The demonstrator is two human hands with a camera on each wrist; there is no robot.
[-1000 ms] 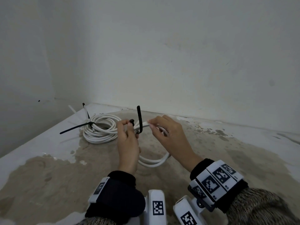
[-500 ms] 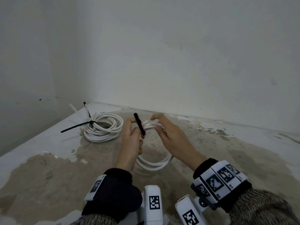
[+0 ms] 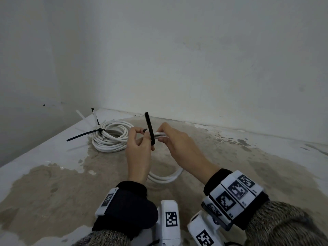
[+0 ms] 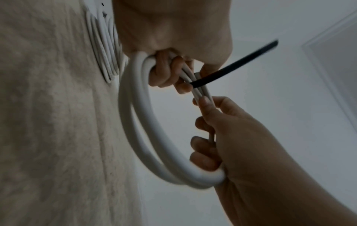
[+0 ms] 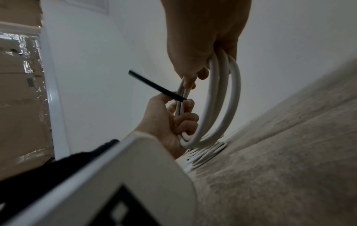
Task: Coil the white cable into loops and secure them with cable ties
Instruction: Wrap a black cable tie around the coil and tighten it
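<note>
Left of centre, a tied cable coil (image 3: 111,137) lies on the worktop (image 3: 53,174). Left hand (image 3: 138,153) now pinches the cable tie (image 3: 150,128) against the white cable (image 3: 165,178) loops; tail has swung upright. Right hand (image 3: 179,146) grips the loops. Threading looks next.

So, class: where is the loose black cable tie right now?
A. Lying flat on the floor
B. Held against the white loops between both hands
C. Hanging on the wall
B: the black cable tie crosses the white loops, gripped by the left hand and right hand.
</note>
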